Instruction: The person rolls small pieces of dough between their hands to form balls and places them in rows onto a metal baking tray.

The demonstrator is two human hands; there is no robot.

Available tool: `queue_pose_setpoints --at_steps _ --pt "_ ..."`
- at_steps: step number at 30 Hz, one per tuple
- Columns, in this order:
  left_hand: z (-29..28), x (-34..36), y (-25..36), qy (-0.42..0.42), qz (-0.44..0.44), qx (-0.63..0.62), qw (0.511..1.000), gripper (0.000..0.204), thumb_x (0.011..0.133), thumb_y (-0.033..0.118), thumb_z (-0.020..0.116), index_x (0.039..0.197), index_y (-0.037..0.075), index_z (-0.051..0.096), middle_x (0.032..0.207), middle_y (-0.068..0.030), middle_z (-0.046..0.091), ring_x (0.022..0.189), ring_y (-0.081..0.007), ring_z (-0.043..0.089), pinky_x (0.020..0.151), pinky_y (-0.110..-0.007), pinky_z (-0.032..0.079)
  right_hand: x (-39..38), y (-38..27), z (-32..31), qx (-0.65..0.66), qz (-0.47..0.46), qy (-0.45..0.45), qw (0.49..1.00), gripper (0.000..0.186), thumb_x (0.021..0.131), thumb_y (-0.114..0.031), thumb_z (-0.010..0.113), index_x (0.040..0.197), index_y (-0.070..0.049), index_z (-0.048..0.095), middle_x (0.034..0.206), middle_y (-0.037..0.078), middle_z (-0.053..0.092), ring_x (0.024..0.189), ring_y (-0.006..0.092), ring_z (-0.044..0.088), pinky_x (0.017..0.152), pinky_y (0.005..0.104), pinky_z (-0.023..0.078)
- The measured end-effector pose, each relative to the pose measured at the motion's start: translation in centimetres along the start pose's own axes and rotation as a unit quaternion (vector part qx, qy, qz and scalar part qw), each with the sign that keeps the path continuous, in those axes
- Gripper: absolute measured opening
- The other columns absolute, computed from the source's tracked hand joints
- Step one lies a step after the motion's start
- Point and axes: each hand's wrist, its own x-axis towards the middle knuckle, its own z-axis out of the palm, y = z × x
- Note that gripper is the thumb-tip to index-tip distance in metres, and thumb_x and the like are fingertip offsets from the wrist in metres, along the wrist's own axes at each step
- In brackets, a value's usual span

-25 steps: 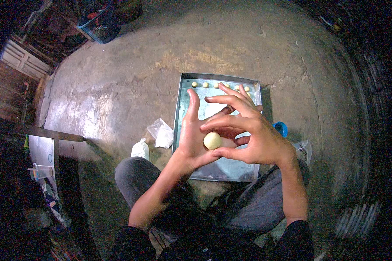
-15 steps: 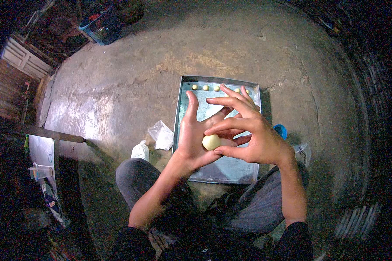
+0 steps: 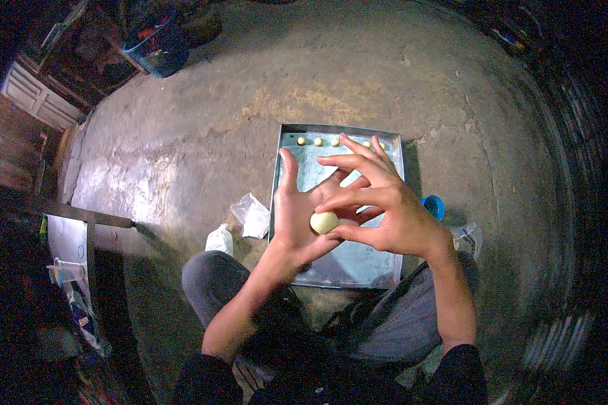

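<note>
My left hand (image 3: 293,219) is spread with the palm upward above the metal tray (image 3: 348,266), and the pale ball (image 3: 323,223) sits on this palm. My right hand (image 3: 407,219) pinches the ball between thumb and forefinger; its shape looks nearly round, so I cannot tell a long axis or where it points.

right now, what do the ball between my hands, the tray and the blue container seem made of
The ball looks like dough: pale yellow, smooth, fairly matte, though the look alone can't prove it. The tray is probably metal, with thin, grey upright walls and a dull sheen. The blue container may be plastic, judging by its strong, even colour.
</note>
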Motion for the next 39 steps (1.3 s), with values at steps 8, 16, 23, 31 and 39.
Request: queue_pose_setpoints --at_steps 8,16,23,31,39 --pt "-0.2 1.1 1.0 -0.019 0.257 0.069 0.964 0.114 0.08 0.087 0.043 0.156 0.005 0.02 0.159 -0.0203 0.026 0.145 -0.0353 0.03 0.119 -0.048 0.029 -0.1 -1.7 2.7 0.0 0.063 0.159 0.985 0.058 0.07 -0.036 0.087 0.12 -0.015 0.067 0.153 0.018 0.038 0.147 0.0464 0.023 0.118 0.0621 0.014" --pt "-0.3 0.9 0.8 -0.011 0.29 0.113 0.95 0.115 0.079 0.088 0.041 0.156 0.006 0.021 0.162 -0.0172 0.022 0.148 -0.0336 0.022 0.122 -0.045 0.019 0.1 -2.3 7.7 0.049 0.123 0.255 0.958 0.045 0.077 -0.032 0.084 0.115 -0.012 0.071 0.15 0.021 0.04 0.144 0.0493 0.027 0.116 0.0588 0.026" --pt "-0.6 1.0 0.8 -0.005 0.301 0.127 0.945 0.114 0.081 0.087 0.037 0.157 0.005 0.016 0.162 -0.0203 0.018 0.145 -0.0425 0.026 0.121 -0.054 0.021 0.0 -2.1 8.0 -0.017 0.071 0.256 0.964 0.039 0.078 -0.031 0.082 0.111 -0.012 0.073 0.149 0.019 0.044 0.144 0.0503 0.028 0.114 0.0639 0.025" --pt "-0.3 0.9 0.5 0.006 0.27 0.121 0.955 0.115 0.08 0.088 0.038 0.156 0.004 0.019 0.161 -0.0181 0.021 0.148 -0.0337 0.022 0.123 -0.045 0.017 0.1 -2.2 8.1 0.071 0.097 0.256 0.959 0.039 0.076 -0.022 0.085 0.112 -0.011 0.074 0.149 0.018 0.044 0.146 0.0454 0.025 0.118 0.0567 0.023" --pt "-0.2 1.0 0.3 0.004 0.264 0.115 0.957 0.114 0.08 0.088 0.038 0.156 0.005 0.02 0.161 -0.0174 0.022 0.147 -0.0334 0.023 0.123 -0.044 0.017 0.0 -2.4 7.9 0.075 0.11 0.269 0.954 0.037 0.075 -0.023 0.085 0.11 -0.013 0.075 0.15 0.018 0.044 0.147 0.0443 0.024 0.119 0.0559 0.023"
